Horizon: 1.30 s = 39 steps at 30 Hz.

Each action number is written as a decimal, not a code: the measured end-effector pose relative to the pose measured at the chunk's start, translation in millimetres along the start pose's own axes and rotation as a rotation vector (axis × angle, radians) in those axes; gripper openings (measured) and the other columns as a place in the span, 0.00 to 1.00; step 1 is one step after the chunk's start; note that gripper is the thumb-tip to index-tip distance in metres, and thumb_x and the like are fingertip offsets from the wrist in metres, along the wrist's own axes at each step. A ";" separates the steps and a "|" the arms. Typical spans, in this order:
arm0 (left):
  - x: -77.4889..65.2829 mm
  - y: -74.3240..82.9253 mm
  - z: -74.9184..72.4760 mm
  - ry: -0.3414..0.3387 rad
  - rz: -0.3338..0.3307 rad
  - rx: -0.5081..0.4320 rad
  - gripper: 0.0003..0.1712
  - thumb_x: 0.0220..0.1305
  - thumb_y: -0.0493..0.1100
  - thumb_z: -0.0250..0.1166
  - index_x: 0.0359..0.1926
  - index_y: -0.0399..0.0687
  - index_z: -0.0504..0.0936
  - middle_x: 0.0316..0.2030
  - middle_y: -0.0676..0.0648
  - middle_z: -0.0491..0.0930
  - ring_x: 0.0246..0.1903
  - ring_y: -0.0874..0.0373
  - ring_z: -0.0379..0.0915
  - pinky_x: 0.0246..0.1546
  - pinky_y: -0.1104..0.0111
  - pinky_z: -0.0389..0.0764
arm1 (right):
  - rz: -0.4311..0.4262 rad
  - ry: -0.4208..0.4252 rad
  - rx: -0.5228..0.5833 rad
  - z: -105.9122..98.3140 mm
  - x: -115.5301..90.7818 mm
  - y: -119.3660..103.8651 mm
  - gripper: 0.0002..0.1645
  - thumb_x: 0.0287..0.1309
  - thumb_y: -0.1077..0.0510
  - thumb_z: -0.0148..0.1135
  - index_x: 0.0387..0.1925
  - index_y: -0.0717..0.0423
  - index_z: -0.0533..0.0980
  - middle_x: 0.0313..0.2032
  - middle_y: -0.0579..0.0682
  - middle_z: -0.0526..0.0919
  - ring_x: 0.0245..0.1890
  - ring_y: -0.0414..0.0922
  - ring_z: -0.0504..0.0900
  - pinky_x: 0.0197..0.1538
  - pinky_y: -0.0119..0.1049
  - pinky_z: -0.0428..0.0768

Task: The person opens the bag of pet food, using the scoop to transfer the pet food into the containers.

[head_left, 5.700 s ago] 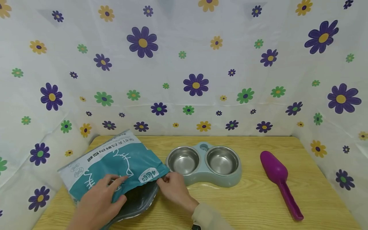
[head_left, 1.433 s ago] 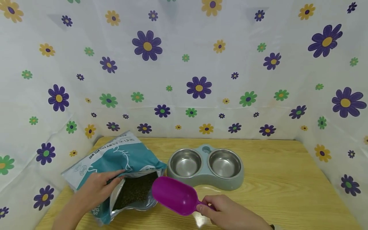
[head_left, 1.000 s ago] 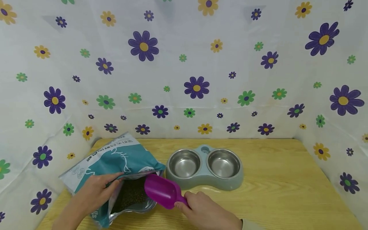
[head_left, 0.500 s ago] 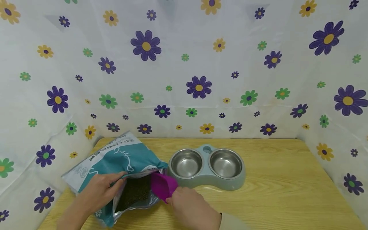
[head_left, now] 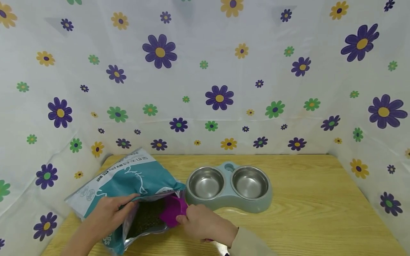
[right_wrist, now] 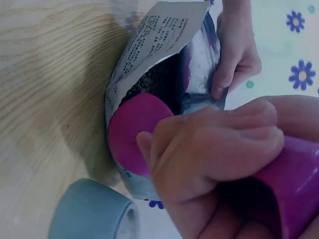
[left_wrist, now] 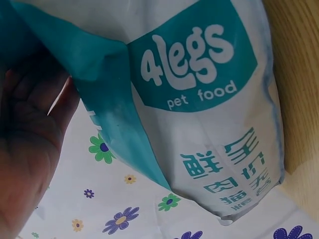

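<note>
Inside bag (head_left: 153, 177), at mouth's right side: scoop (head_left: 173, 211), gripped by right hand (head_left: 203, 222). Left hand (head_left: 107, 213) pinches upper lip. I'd hold lip high, push scoop shallow into pellets (head_left: 147, 215), level before lifting. Bowl stand (head_left: 229, 201) crowds right edge; I see more room beyond, over table (head_left: 317, 209).

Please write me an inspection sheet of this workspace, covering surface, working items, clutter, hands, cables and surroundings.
Surface: wood-grain table, with a bright reflection near the right hand.
4Legs pet food bag: lying with its mouth open; dark kibble visible inside.
Magenta scoop: its scooping end is in the bag's mouth.
Double pet bowl: two steel bowls, right of the bag.
Clutter: nothing seen.
Hands: left hand pinches the bag's edge; right grips the scoop.
Cables: nothing seen.
Surroundings: white flower-print sheet.
</note>
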<state>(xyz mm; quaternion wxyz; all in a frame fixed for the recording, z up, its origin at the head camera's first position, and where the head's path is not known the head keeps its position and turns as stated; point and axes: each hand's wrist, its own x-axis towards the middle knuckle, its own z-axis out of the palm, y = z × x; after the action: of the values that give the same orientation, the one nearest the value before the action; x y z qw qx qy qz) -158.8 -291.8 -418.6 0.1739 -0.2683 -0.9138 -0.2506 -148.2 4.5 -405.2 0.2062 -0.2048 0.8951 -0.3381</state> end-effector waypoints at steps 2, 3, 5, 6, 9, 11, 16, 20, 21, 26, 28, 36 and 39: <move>0.5 -1.0 -0.9 -0.004 -0.006 -0.003 0.16 0.62 0.30 0.69 0.51 0.39 0.89 0.20 0.64 0.79 0.17 0.81 0.58 0.17 0.84 0.63 | -0.003 -0.010 0.091 -1.3 0.0 4.4 0.35 0.75 0.47 0.55 0.10 0.49 0.61 0.02 0.41 0.60 0.01 0.36 0.59 0.08 0.26 0.57; 0.8 -1.3 -1.2 -0.010 -0.015 -0.003 0.16 0.62 0.31 0.69 0.51 0.40 0.89 0.18 0.67 0.75 0.17 0.81 0.57 0.17 0.84 0.62 | -0.003 -0.014 0.129 -1.6 -0.2 6.5 0.34 0.75 0.47 0.56 0.10 0.49 0.61 0.02 0.41 0.60 0.01 0.36 0.58 0.07 0.26 0.56; 1.3 -1.1 -1.7 -0.019 -0.032 -0.002 0.16 0.63 0.31 0.69 0.52 0.40 0.89 0.17 0.69 0.71 0.16 0.81 0.55 0.16 0.83 0.62 | -0.002 -0.021 0.167 -1.9 -0.7 10.2 0.35 0.75 0.46 0.56 0.09 0.48 0.62 0.02 0.40 0.60 0.00 0.35 0.58 0.07 0.26 0.55; 1.4 -0.8 -1.9 -0.026 -0.046 -0.001 0.16 0.64 0.31 0.68 0.52 0.40 0.89 0.16 0.69 0.67 0.15 0.81 0.55 0.15 0.82 0.62 | 0.002 -0.028 0.185 -1.9 -1.0 12.1 0.35 0.75 0.46 0.56 0.09 0.49 0.63 0.02 0.41 0.61 0.01 0.36 0.58 0.07 0.27 0.55; 1.7 0.6 -2.7 -0.052 -0.098 -0.001 0.15 0.66 0.33 0.67 0.53 0.41 0.88 0.15 0.70 0.60 0.13 0.80 0.53 0.13 0.79 0.62 | 0.024 -0.062 0.263 -1.7 -2.3 16.7 0.34 0.75 0.45 0.55 0.10 0.50 0.66 0.03 0.42 0.62 0.02 0.37 0.59 0.07 0.29 0.55; 1.1 1.0 -2.6 -0.060 -0.117 -0.005 0.15 0.67 0.33 0.66 0.54 0.41 0.88 0.15 0.69 0.60 0.13 0.79 0.53 0.13 0.78 0.62 | 0.042 -0.081 0.331 -0.4 -2.8 18.8 0.33 0.75 0.44 0.55 0.11 0.51 0.67 0.04 0.43 0.63 0.03 0.38 0.59 0.07 0.29 0.56; 0.3 1.0 -1.2 -0.044 -0.099 -0.014 0.15 0.66 0.32 0.67 0.53 0.40 0.89 0.14 0.70 0.61 0.13 0.79 0.54 0.13 0.80 0.62 | 0.041 -0.090 0.403 4.5 -0.1 19.0 0.32 0.76 0.45 0.55 0.12 0.50 0.66 0.05 0.43 0.62 0.03 0.37 0.58 0.07 0.30 0.55; -0.1 -1.0 -0.5 -0.025 -0.092 -0.004 0.15 0.65 0.32 0.68 0.52 0.40 0.89 0.14 0.69 0.61 0.14 0.80 0.52 0.13 0.81 0.61 | 0.022 -0.082 0.379 8.7 4.4 17.4 0.34 0.75 0.44 0.55 0.11 0.49 0.65 0.04 0.43 0.62 0.02 0.37 0.58 0.07 0.30 0.55; -0.3 -2.6 0.0 -0.009 -0.078 -0.002 0.16 0.64 0.31 0.68 0.52 0.39 0.89 0.14 0.68 0.64 0.14 0.80 0.52 0.14 0.81 0.61 | 0.022 -0.085 0.389 9.6 4.9 17.8 0.34 0.75 0.44 0.54 0.11 0.49 0.65 0.04 0.43 0.62 0.03 0.37 0.58 0.07 0.30 0.55; -0.4 -14.9 1.6 0.110 -0.013 0.001 0.17 0.58 0.26 0.70 0.50 0.37 0.89 0.13 0.65 0.71 0.13 0.83 0.49 0.15 0.83 0.59 | 0.024 -0.133 0.506 11.9 3.5 22.3 0.31 0.76 0.43 0.53 0.15 0.48 0.68 0.07 0.43 0.64 0.05 0.38 0.58 0.09 0.29 0.57; -0.5 -19.2 0.3 0.131 -0.051 -0.004 0.17 0.59 0.27 0.70 0.50 0.38 0.89 0.13 0.65 0.70 0.13 0.82 0.48 0.15 0.82 0.59 | 0.026 -0.153 0.545 12.7 2.4 22.7 0.29 0.76 0.43 0.53 0.17 0.49 0.69 0.09 0.43 0.65 0.07 0.38 0.59 0.10 0.28 0.59; 3.7 -33.3 -5.4 -0.027 -0.524 -0.095 0.22 0.78 0.52 0.57 0.62 0.47 0.83 0.44 0.41 0.89 0.31 0.82 0.68 0.30 0.77 0.73 | 0.041 -0.141 0.625 14.8 0.0 25.8 0.27 0.75 0.41 0.54 0.21 0.51 0.74 0.12 0.44 0.68 0.08 0.37 0.62 0.11 0.26 0.62; 5.7 -39.8 -3.6 -0.050 -0.613 -0.172 0.26 0.79 0.56 0.54 0.65 0.46 0.81 0.60 0.40 0.83 0.41 0.86 0.69 0.37 0.80 0.77 | 0.040 -0.142 0.644 15.8 -1.3 28.9 0.27 0.75 0.41 0.53 0.24 0.52 0.75 0.12 0.44 0.69 0.08 0.37 0.62 0.11 0.26 0.62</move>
<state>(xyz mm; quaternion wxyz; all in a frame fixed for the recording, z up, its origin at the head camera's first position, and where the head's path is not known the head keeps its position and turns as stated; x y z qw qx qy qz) -185.7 -320.6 -427.7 0.0444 -0.0002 -0.9314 -0.3612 -145.7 16.8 -435.7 0.3289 -0.1344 0.7296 -0.5843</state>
